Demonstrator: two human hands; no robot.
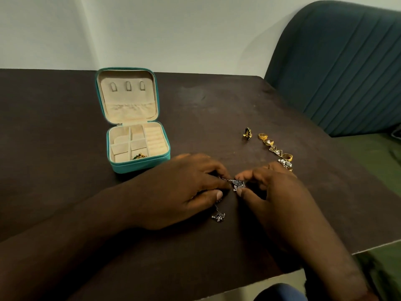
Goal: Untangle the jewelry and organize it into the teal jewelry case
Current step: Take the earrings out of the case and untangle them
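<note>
Chain (238,184), silver and knotted, lies on the table (65,127) near the open case (138,168), pinched at its cluster by left hand (184,192) and right hand (275,192), and it looks light, limp and easily kinked, best held at that sturdier cluster.

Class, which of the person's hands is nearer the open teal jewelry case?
Left. The left hand lies just right of the teal jewelry case; the right hand sits farther right, beyond the left.

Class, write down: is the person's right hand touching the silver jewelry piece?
Touching. The head view shows the right hand pinching the silver jewelry piece between thumb and forefinger, while the left hand pinches its other side.
</note>
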